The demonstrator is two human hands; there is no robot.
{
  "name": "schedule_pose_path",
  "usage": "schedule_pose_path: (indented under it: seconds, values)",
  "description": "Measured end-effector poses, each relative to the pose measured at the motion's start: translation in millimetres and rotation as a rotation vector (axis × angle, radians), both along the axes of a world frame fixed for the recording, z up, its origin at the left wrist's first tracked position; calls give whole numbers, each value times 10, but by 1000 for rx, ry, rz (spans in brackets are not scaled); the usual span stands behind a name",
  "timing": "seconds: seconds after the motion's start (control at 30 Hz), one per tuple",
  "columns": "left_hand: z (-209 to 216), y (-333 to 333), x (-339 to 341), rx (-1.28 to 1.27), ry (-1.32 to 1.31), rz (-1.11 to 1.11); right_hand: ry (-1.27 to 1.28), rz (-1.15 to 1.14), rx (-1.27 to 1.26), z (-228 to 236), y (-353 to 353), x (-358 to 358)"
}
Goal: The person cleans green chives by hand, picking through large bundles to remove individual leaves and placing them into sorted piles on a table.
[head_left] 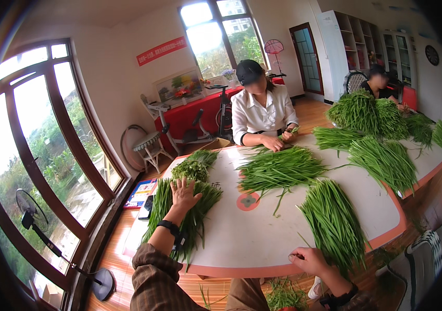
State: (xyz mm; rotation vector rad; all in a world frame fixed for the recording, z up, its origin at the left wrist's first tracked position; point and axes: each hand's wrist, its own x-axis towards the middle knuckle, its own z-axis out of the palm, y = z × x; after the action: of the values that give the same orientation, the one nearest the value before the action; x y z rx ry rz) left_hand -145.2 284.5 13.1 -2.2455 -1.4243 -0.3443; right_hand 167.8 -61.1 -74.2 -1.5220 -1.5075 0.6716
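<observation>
My left hand [183, 196] lies open, fingers spread, on a heap of long green garlic chives [199, 207] at the table's left side. Just beyond its fingertips is a smaller bunch [191, 170] with pale, bud-like ends. Over the table's front edge, my right hand [310, 260] has its fingers curled together; what they hold, if anything, I cannot make out. It is close to the lower left of another pile of chives [333, 220], whose leaves hang over the edge. A loose blade lies just above that hand.
A person in a white shirt [267, 111] handles stalks across the table [231, 236], behind a wide chive pile [282, 168]. Another person [379, 85] sits far right, by a tall heap [358, 111]. A phone [146, 207] lies at left. Trimmings [285, 295] litter the floor; a fan [102, 284] stands left.
</observation>
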Motion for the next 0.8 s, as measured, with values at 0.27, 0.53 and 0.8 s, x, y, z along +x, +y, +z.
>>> schedule_pose_path:
  seconds: [0.27,0.53,0.8]
  values:
    - [368,-618,659,-207,-234,-364,-80,12,99,-8,87,3]
    - [32,-2369,1511,-639,-295,-1039,-16,89,12,127,-34,241]
    - [-736,-2557,1633,-941,-880,-629,-490,-470,222,465,-85,1132]
